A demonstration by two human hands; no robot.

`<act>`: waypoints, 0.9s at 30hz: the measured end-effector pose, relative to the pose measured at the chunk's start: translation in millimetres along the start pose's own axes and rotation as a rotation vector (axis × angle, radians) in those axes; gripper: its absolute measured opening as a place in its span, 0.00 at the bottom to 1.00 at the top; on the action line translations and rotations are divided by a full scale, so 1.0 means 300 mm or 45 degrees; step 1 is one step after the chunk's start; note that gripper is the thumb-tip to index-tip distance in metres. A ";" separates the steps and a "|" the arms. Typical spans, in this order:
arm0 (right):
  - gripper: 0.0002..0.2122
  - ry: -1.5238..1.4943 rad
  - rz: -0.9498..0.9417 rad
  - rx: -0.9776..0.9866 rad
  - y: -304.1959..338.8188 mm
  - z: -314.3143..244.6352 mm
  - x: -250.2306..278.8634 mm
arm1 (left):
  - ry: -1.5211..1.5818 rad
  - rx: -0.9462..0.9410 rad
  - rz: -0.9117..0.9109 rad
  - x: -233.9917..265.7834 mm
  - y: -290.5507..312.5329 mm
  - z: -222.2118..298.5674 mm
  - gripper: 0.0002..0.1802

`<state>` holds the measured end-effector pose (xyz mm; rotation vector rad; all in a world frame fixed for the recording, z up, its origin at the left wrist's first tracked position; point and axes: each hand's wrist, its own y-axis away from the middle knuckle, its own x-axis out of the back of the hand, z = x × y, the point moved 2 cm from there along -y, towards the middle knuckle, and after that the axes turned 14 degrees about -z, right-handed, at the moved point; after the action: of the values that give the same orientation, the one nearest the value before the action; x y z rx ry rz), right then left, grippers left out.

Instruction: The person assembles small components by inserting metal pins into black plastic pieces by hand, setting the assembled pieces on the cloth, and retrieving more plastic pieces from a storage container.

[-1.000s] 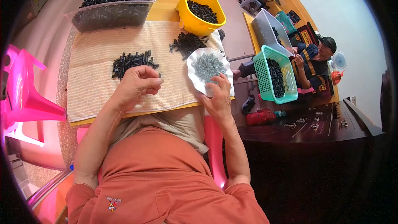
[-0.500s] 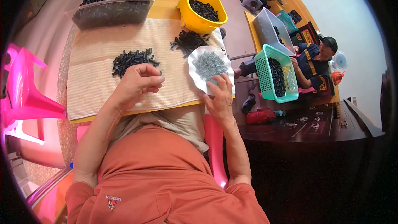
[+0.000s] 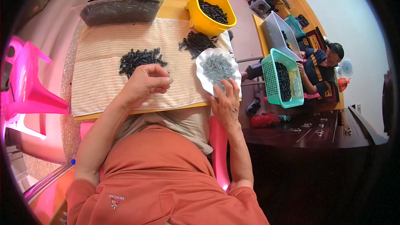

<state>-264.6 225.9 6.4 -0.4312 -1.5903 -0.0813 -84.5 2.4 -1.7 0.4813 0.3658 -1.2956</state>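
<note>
My left hand (image 3: 143,86) is closed in a pinch above the cloth (image 3: 98,81). A small thing shows at its fingertips, too small to make out. Just beyond it lies a loose pile of short black tube-like pieces (image 3: 139,59). To the right, a white plate with a wavy rim (image 3: 201,77) holds a heap of small, thin, clear-grey pieces (image 3: 216,67). My right hand (image 3: 226,104) is at the plate's near edge, thumb apart by the rim, its bent fingers reaching over the heap. A second black pile (image 3: 196,43) touches the plate's far side.
A clear bin (image 3: 121,13) full of black pieces and a yellow tub (image 3: 204,26) stand at the table's far side. Pink stool at left (image 3: 35,87). On the right, a person (image 3: 318,64) sits by a green basket (image 3: 269,75) and a grey bin (image 3: 273,31).
The whole view has shifted slightly, so everything sits a little further right. Both hands keep nearly the same places and poses, the left pinched, the right at the plate.
</note>
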 end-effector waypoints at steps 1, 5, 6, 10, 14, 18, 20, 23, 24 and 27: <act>0.16 -0.026 0.016 -0.006 0.001 -0.002 0.001 | -0.005 -0.003 -0.001 0.000 -0.002 -0.001 0.07; 0.16 -0.149 0.056 -0.023 0.000 -0.006 -0.001 | 0.020 -0.004 0.002 -0.002 -0.001 0.000 0.07; 0.16 -0.151 0.054 -0.021 0.000 -0.006 -0.004 | 0.018 -0.007 0.002 -0.002 -0.001 -0.001 0.07; 0.16 -0.209 0.072 -0.038 -0.003 -0.003 -0.010 | 0.023 -0.012 -0.009 -0.001 -0.003 -0.004 0.07; 0.15 -0.209 0.109 -0.004 0.003 0.002 -0.019 | 0.009 0.001 0.010 0.000 0.000 -0.005 0.07; 0.15 -0.216 0.129 0.004 0.016 -0.001 -0.021 | 0.007 -0.020 -0.021 0.008 -0.001 -0.013 0.07; 0.14 -0.163 0.138 0.036 0.017 0.001 -0.023 | 0.001 -0.018 -0.021 0.005 -0.002 -0.008 0.07; 0.12 -0.126 0.106 0.048 0.025 0.003 -0.021 | 0.010 -0.015 -0.011 0.002 -0.001 -0.006 0.07; 0.12 -0.128 0.104 0.049 0.027 0.001 -0.019 | 0.011 -0.008 -0.011 0.002 -0.001 -0.006 0.07; 0.12 -0.105 0.063 0.058 0.024 -0.012 -0.006 | 0.015 -0.008 -0.014 0.008 -0.002 -0.010 0.07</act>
<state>-259.0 231.1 3.4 -0.4427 -1.6585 0.0105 -84.6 1.9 -5.5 0.4828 0.3827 -1.3028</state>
